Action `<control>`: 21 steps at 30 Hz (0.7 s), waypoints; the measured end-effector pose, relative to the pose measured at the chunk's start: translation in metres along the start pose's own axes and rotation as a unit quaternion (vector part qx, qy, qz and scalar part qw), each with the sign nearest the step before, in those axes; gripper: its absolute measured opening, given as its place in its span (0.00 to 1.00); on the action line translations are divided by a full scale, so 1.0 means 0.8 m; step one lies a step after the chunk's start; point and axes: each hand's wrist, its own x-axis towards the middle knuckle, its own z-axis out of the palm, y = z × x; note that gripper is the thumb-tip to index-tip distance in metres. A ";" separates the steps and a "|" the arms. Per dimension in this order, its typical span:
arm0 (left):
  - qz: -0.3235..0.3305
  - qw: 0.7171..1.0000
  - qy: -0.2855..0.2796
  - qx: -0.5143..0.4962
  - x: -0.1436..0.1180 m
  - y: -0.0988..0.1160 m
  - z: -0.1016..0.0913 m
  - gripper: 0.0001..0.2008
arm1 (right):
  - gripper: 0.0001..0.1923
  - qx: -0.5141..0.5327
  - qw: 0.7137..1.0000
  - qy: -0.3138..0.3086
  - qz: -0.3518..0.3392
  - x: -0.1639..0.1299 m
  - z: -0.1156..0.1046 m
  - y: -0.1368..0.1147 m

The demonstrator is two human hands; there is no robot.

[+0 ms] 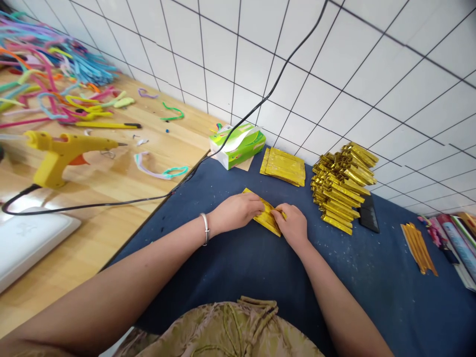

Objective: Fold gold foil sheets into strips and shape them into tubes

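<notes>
My left hand (237, 210) and my right hand (292, 225) meet over a sheet of gold foil paper (268, 221) lying on the dark blue cloth (238, 267). Both hands pinch and press the sheet, whose far corner sticks out past my left fingers. A silver bangle sits on my left wrist. A tall pile of folded gold paper pieces (340, 186) stands to the right of my hands. A flat stack of gold sheets (283, 166) lies beyond them.
A green tissue box (238, 145) sits by the tiled wall. On the wooden table (111, 183) lie a yellow glue gun (63, 151) with a black cord, many coloured pipe cleaners (55, 74) and a white board (26, 240). Thin gold strips (420, 248) and booklets lie far right.
</notes>
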 end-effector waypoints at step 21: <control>0.002 0.995 -0.016 0.101 -0.007 -0.008 0.031 0.16 | 0.18 -0.088 0.991 0.046 -0.088 -0.018 -0.022 -0.026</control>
